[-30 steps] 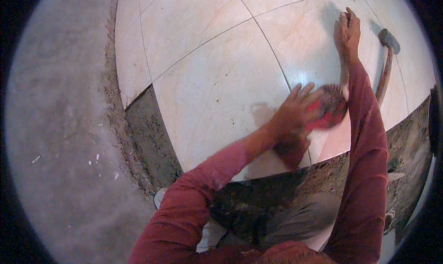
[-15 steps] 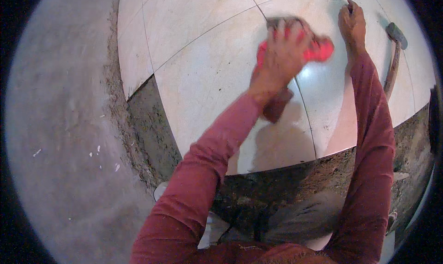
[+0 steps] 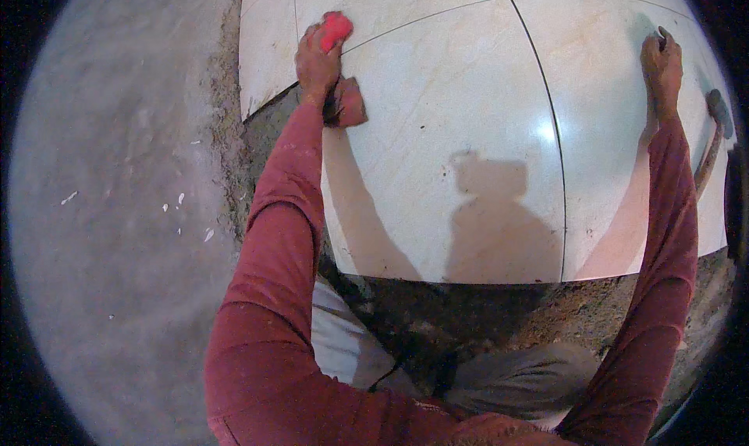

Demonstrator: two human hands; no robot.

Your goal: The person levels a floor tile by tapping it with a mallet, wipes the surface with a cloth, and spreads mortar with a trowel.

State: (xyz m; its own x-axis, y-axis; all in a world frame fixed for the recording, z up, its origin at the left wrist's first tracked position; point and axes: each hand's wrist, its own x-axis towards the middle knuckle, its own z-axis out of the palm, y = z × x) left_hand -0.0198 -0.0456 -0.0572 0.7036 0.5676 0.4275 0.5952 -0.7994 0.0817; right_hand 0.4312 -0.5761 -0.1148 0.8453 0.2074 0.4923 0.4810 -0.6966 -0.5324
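Note:
My left hand (image 3: 318, 62) is closed around a red hand-held tool (image 3: 337, 31), its exact kind unclear. A dark red block-shaped part shows on the tool's near side. It sits at the left edge of a large cream floor tile (image 3: 437, 95), by the corner where tiles meet. Farther right, my right hand (image 3: 663, 68) rests on the neighbouring tile (image 3: 601, 118) with curled fingers; what they hold, if anything, is hidden. To the right of that hand lies a mallet (image 3: 718, 115) with a dark head and wooden handle.
Grey concrete floor (image 3: 133, 173) runs along the left, with small white flecks. Rough mortar (image 3: 226, 126) borders the tiles there. Bare soil-like bedding (image 3: 593, 306) lies below their near edge, around my legs. Dark joints separate the tiles.
My left hand has carried the red tool leftward, from the joint between the two tiles to the left tile's edge. The view has shifted left; my right hand stays on its tile.

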